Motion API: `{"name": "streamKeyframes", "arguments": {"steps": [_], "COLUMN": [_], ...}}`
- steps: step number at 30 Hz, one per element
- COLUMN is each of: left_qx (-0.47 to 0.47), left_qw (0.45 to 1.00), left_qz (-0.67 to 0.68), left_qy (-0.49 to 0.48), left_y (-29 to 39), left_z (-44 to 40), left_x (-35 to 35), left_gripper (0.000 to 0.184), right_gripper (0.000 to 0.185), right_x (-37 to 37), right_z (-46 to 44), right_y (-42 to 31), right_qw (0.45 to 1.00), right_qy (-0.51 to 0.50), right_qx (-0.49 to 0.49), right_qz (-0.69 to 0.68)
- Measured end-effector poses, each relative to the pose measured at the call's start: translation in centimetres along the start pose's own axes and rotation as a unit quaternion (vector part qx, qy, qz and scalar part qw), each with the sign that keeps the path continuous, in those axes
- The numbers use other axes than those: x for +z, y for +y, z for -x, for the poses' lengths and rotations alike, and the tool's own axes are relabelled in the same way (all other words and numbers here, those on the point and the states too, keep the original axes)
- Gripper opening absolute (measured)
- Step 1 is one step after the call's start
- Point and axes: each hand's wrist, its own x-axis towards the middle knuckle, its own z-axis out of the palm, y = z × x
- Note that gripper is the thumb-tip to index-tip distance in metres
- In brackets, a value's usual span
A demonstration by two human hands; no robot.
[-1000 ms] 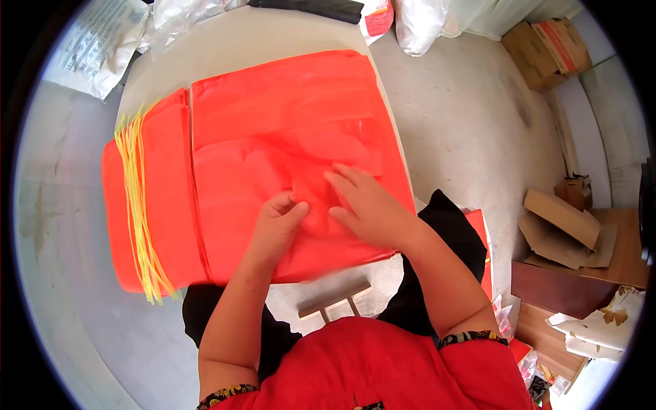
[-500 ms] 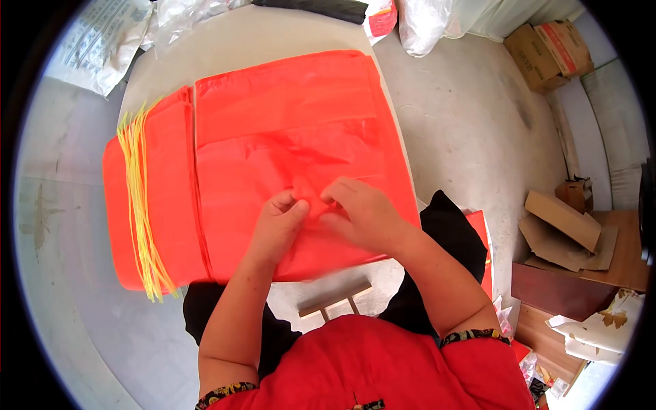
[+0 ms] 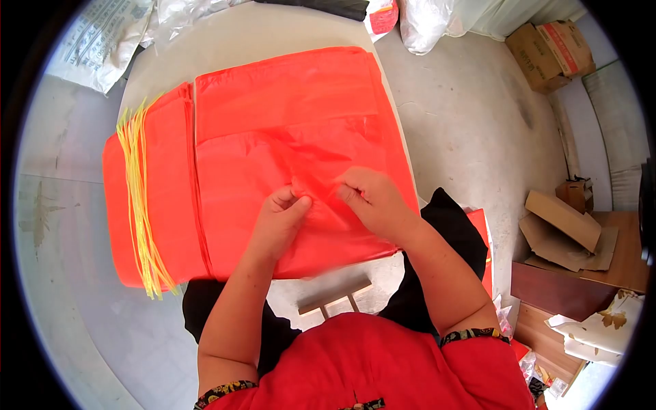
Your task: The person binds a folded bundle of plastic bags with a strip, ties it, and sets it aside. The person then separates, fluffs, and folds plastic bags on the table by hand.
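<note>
A stack of thin red plastic sheets (image 3: 273, 109) covers most of the table in front of me. My left hand (image 3: 277, 222) is closed, thumb against forefinger, pinching the top sheet near the stack's lower middle. To its right, my right hand (image 3: 377, 203) also pinches that sheet, and the plastic between the two hands is pulled into creases. A second, narrower pile of red plastic (image 3: 167, 150) lies along the left side. Across it runs a bundle of thin yellow strips (image 3: 139, 205). My curled fingers hide the exact pinch points.
The pale table (image 3: 225, 44) shows beyond the stack, with a black roll (image 3: 318, 7) at its far edge. White plastic sacks (image 3: 102, 37) are at far left. A cardboard box (image 3: 549, 55) stands far right; opened cardboard (image 3: 564, 229) rests on a brown cabinet (image 3: 564, 290).
My right hand has moved slightly up and right, its fingers now closed on the plastic. The sheet between my hands is more drawn out. My left hand has barely shifted.
</note>
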Motion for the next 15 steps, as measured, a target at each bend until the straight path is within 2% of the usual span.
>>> {"name": "streamKeyframes", "arguments": {"steps": [1,4,7,10,13,15], "left_qx": [-0.002,-0.005,-0.002,0.004,0.003,-0.005], "left_qw": [1.000,1.000,1.000,1.000,1.000,1.000], "left_qz": [0.000,-0.004,-0.009,-0.008,-0.019,-0.022], "left_qy": [-0.004,-0.007,0.001,-0.007,0.006,0.011], "left_y": [0.0,0.0,0.0,-0.2,0.2,0.5], "left_z": [0.0,0.0,0.1,0.0,0.2,0.3], "left_x": [-0.1,-0.4,-0.3,-0.6,0.4,0.8], "left_gripper": [0.014,0.014,0.014,0.014,0.014,0.014], "right_gripper": [0.013,0.012,0.016,0.025,0.034,0.038], "right_x": [-0.1,-1.0,-3.1,-2.4,-0.2,0.5], "right_z": [-0.1,-1.1,-0.2,0.8,0.4,0.1], "right_y": [0.2,-0.6,-0.5,-0.4,-1.2,0.5], "right_qw": [1.000,0.968,0.958,0.981,0.993,0.982], "right_qy": [0.019,0.248,0.255,0.037,-0.051,0.032], "right_qx": [-0.002,-0.037,-0.126,-0.168,-0.039,-0.078], "right_qz": [0.001,-0.017,-0.033,0.088,0.096,0.170]}}
